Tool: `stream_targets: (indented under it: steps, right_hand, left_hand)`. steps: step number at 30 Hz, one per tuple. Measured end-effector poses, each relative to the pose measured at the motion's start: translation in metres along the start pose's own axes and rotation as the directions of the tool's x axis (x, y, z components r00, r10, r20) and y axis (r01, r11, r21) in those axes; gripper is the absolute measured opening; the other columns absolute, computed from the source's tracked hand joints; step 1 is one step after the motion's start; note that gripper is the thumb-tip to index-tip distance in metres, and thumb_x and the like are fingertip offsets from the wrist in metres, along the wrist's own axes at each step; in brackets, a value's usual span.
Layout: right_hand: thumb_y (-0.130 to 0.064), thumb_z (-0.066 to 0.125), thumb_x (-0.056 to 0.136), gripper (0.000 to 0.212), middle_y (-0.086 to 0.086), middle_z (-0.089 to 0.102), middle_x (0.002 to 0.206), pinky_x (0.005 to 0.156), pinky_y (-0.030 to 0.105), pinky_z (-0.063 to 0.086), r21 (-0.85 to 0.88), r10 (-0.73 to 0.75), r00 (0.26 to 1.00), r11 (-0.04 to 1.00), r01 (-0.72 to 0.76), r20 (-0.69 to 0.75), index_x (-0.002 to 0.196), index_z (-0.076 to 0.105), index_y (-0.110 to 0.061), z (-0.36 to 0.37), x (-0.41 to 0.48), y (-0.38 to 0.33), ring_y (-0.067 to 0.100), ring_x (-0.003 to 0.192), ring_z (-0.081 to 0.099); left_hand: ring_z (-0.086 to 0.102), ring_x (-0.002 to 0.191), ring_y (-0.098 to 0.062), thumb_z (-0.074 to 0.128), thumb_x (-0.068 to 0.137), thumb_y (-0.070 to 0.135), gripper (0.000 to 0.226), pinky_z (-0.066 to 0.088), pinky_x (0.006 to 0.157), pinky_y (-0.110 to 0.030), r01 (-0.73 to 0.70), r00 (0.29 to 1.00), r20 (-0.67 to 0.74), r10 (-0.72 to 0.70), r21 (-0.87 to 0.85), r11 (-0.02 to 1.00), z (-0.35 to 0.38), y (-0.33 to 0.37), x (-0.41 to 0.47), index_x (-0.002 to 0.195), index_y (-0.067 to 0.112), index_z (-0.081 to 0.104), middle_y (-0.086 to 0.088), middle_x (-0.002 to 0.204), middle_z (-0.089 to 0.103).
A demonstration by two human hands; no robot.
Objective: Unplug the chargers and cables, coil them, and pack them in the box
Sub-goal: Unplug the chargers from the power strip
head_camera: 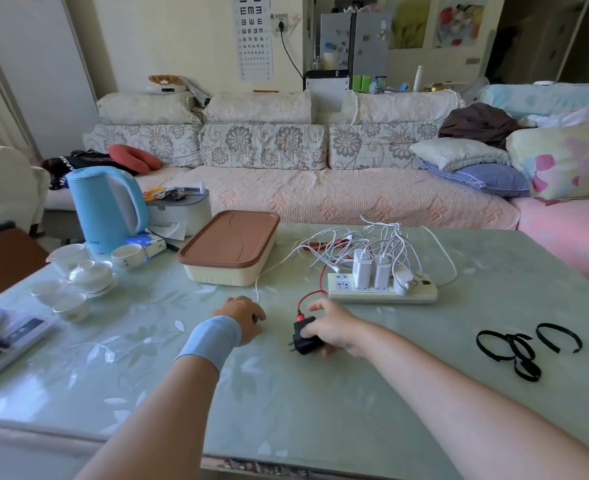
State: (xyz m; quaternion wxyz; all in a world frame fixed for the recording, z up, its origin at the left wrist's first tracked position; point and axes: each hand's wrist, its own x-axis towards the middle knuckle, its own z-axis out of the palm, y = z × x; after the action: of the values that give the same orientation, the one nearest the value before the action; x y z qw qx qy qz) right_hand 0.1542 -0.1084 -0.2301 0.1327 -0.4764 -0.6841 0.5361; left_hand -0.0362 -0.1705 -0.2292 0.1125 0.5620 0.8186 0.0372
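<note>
Our right hand [334, 329] grips the black charger [305, 337] low over the table [286, 410]. The fingers curl round its body with one digit lifted, the prongs point left, and its red cable [307, 299] loops up toward the power strip [421, 294]. Our left hand [243, 317] rests knuckles-up nearby with its fingers curled under; we cannot tell whether they pinch anything. Three white chargers [362, 271] stand plugged into the strip, with white cables [383, 237] tangled behind them. The box [223, 271], lid on, sits beyond the left hand.

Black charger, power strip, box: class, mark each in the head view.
black charger [303, 341]: head view, left side of its body.
power strip [424, 294]: head view, right end.
box [229, 242]: head view, brown lid.
</note>
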Motion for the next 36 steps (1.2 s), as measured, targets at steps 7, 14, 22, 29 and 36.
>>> stream_targets:
  steps: [7,14,22,29,36]
  right_hand:
    - [-0.023,0.078,0.07,0.009,-0.001,0.07,0.079,0.059,0.023,0.047,-0.084,-0.071,0.982,0.995,0.057,-0.177,0.076,0.072,-0.02,0.019,0.006,0.007,0.019,0.075,0.065]
    - [-0.035,0.074,0.078,0.026,0.002,0.066,0.07,0.054,0.023,0.041,-0.167,0.023,0.973,0.984,-0.063,-0.231,0.087,0.075,-0.011,0.021,0.009,0.004,0.018,0.054,0.056]
    - [-0.023,0.071,0.08,0.006,0.001,0.062,0.069,0.063,0.031,0.051,0.117,0.073,0.995,0.991,-0.065,-0.065,0.078,0.073,-0.018,0.033,0.02,0.005,0.02,0.063,0.058]
    - [-0.004,0.063,0.091,0.015,0.01,0.072,0.093,0.058,0.027,0.051,0.184,-0.094,0.994,0.98,0.082,0.061,0.1,0.069,-0.014,0.034,0.027,-0.003,0.02,0.073,0.064]
    - [-0.009,0.055,0.09,0.026,-0.007,0.072,0.095,0.081,0.023,0.049,-0.355,-0.379,0.904,0.887,0.295,-0.196,0.093,0.073,-0.027,-0.02,0.025,-0.005,0.011,0.083,0.062]
  left_hand:
    - [0.022,0.139,-0.02,0.051,0.087,0.025,0.043,0.031,0.108,-0.037,0.025,0.993,-0.115,-0.025,0.001,1.0,0.015,-0.004,-0.016,0.127,0.042,0.054,0.005,0.15,0.029]
    - [0.032,0.134,-0.014,0.061,0.082,0.03,0.038,0.027,0.111,-0.032,-0.263,0.965,-0.052,0.258,-0.137,0.955,-0.014,0.037,-0.025,0.118,0.044,0.06,0.012,0.14,0.045]
    - [0.055,0.105,-0.019,0.078,0.059,0.061,0.061,0.046,0.088,-0.03,-0.209,0.977,0.026,0.211,-0.064,0.976,-0.006,0.043,-0.015,0.114,0.041,0.058,0.01,0.117,0.059]
    - [0.057,0.108,-0.021,0.055,0.087,0.015,0.035,0.044,0.086,-0.027,-0.137,0.99,-0.021,0.138,0.018,0.99,-0.004,0.003,-0.009,0.115,0.034,0.062,0.005,0.12,0.059]
    - [0.05,0.111,-0.019,0.067,0.084,0.036,0.023,0.042,0.093,-0.029,-0.168,0.974,-0.178,0.139,-0.155,0.974,-0.007,0.012,0.006,0.108,0.036,0.065,0.002,0.116,0.06]
